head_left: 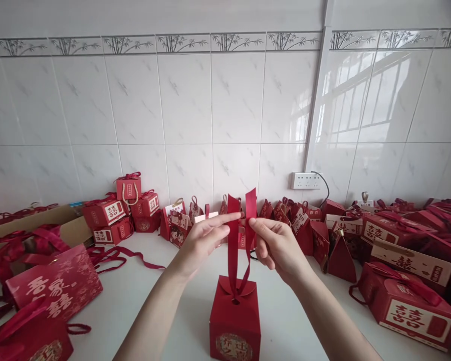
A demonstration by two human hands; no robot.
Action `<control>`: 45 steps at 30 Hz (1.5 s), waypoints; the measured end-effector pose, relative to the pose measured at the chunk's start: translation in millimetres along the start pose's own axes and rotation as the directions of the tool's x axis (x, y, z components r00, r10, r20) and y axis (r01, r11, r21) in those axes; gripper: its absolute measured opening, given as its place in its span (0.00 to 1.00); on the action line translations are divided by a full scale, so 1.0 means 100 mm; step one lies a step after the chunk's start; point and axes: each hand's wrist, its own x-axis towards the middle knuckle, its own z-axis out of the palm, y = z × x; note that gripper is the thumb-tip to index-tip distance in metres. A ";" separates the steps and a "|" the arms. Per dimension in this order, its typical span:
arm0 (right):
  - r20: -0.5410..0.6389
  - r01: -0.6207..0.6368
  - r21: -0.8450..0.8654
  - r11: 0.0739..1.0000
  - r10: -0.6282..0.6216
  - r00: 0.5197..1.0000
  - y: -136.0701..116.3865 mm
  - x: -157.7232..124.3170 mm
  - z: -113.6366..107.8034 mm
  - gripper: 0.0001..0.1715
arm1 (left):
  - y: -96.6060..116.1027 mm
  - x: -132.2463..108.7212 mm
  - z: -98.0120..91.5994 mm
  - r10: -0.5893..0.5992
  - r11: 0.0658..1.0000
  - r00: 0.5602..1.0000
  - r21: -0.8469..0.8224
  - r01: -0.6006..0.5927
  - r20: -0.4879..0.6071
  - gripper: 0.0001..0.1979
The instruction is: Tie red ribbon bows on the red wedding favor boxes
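The closed red box (235, 321), contents hidden, stood on the white counter (143, 296) while the left hand (201, 241) and right hand (275, 246) each pinched its upright ribbon (233, 255), stacked red boxes (115, 213) crowding behind.

The left forearm (154, 311) and the right forearm (326, 316), both bare, are held slanting up and inward, so that the hands are set almost together at the middle. The left hand (201, 240) is turned palm-in, its index finger (225, 218) stretched straight to the right and pressed against the thumb in a pinch, with the other fingers curled loosely beneath. The right hand (276, 246) is held just beside it at the same height, with thumb and forefinger (256, 223) closed in a pinch and the remaining fingers bent downward.
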 end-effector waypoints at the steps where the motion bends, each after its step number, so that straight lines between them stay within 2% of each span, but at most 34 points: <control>1: 0.003 0.008 -0.017 1.000 -0.008 1.000 0.00 -0.01 0.01 0.25 | 0.00 0.00 0.00 0.012 1.000 1.000 -0.027 -0.012 0.004 0.22; 9: 0.020 0.100 -0.127 0.987 -0.099 0.995 -0.07 -0.08 0.03 0.24 | 0.05 -0.05 0.01 0.075 0.993 0.997 -0.088 -0.076 -0.007 0.13; 11: 0.089 0.140 -0.143 0.980 -0.129 0.988 -0.11 -0.13 -0.04 0.28 | 0.06 -0.05 0.00 0.108 0.991 0.993 -0.074 -0.112 -0.053 0.11; 13: 0.257 0.158 -0.114 0.981 -0.125 0.958 -0.17 -0.19 -0.14 0.33 | 0.07 -0.05 -0.01 0.162 0.987 0.971 0.021 -0.161 -0.177 0.13; 14: 0.344 0.156 -0.090 0.984 -0.116 0.932 -0.20 -0.21 -0.19 0.36 | 0.09 -0.06 -0.01 0.216 0.974 0.939 0.121 -0.190 -0.267 0.14; 15: 0.398 0.154 -0.083 0.985 -0.109 0.911 -0.23 -0.22 -0.23 0.38 | 0.11 -0.07 -0.01 0.299 0.942 0.885 0.261 -0.213 -0.357 0.14; 16: 0.420 0.156 -0.108 0.982 -0.097 0.903 -0.24 -0.22 -0.26 0.38 | 0.14 -0.09 0.00 0.405 0.879 0.813 0.422 -0.220 -0.419 0.14; 17: 0.409 0.163 -0.181 0.970 -0.077 0.909 -0.25 -0.21 -0.28 0.36 | 0.17 -0.11 0.02 0.507 0.793 0.744 0.573 -0.205 -0.436 0.12; 18: 0.387 0.174 -0.294 0.940 -0.049 0.921 -0.24 -0.20 -0.28 0.30 | 0.21 -0.14 0.04 0.577 0.707 0.703 0.686 -0.174 -0.417 0.11; 19: 0.375 0.188 -0.425 0.885 -0.017 0.927 -0.22 -0.18 -0.27 0.23 | 0.24 -0.17 0.07 0.595 0.642 0.708 0.755 -0.134 -0.380 0.11; 20: 0.382 0.210 -0.552 0.807 0.021 0.924 -0.18 -0.15 -0.24 0.16 | 0.27 -0.21 0.09 0.557 0.608 0.759 0.788 -0.096 -0.337 0.11; 21: 0.412 0.241 -0.654 0.717 0.071 0.909 -0.13 -0.12 -0.22 0.12 | 0.28 -0.24 0.12 0.465 0.601 0.837 0.797 -0.059 -0.289 0.12; 22: 0.445 0.279 -0.724 0.631 0.120 0.887 -0.07 -0.09 -0.18 0.10 | 0.27 -0.27 0.14 0.329 0.605 0.917 0.796 -0.021 -0.226 0.12; 23: 0.471 0.312 -0.772 0.554 0.168 0.866 -0.01 -0.07 -0.16 0.10 | 0.25 -0.29 0.16 0.169 0.601 0.974 0.799 0.018 -0.150 0.12; 24: 0.486 0.336 -0.804 0.491 0.217 0.847 0.05 -0.04 -0.13 0.10 | 0.20 -0.30 0.17 0.003 0.586 0.998 0.808 0.052 -0.066 0.13; 25: 0.484 0.345 -0.831 0.437 0.262 0.835 0.11 -0.02 -0.11 0.10 | 0.15 -0.30 0.19 -0.152 0.564 0.988 0.822 0.080 0.008 0.15; 27: 0.462 0.345 -0.870 0.353 0.338 0.820 0.18 0.00 -0.09 0.15 | 0.03 -0.26 0.22 -0.384 0.499 0.920 0.856 0.137 0.077 0.20; 29: 0.434 0.341 -0.896 0.284 0.398 0.808 0.21 0.01 -0.07 0.18 | -0.06 -0.21 0.26 -0.526 0.405 0.849 0.892 0.199 0.049 0.21; 31: 0.401 0.335 -0.916 0.223 0.446 0.800 0.20 0.02 -0.05 0.16 | -0.11 -0.16 0.29 -0.608 0.311 0.794 0.918 0.247 -0.007 0.19; 33: 0.378 0.328 -0.926 0.188 0.483 0.790 0.18 0.02 -0.04 0.15 | -0.12 -0.11 0.31 -0.660 0.249 0.750 0.931 0.269 -0.040 0.16; 35: 0.382 0.331 -0.924 0.191 0.496 0.780 0.18 0.02 -0.02 0.15 | -0.14 -0.08 0.30 -0.678 0.234 0.734 0.934 0.269 -0.041 0.15; 41: 0.398 0.318 -0.918 0.239 0.560 0.727 0.25 0.05 0.00 0.14 | -0.20 -0.04 0.23 -0.665 0.255 0.747 0.940 0.228 -0.001 0.17; 45: 0.370 0.305 -0.929 0.210 0.570 0.734 0.27 0.06 0.00 0.08 | -0.21 -0.01 0.19 -0.679 0.212 0.734 0.951 0.226 -0.023 0.18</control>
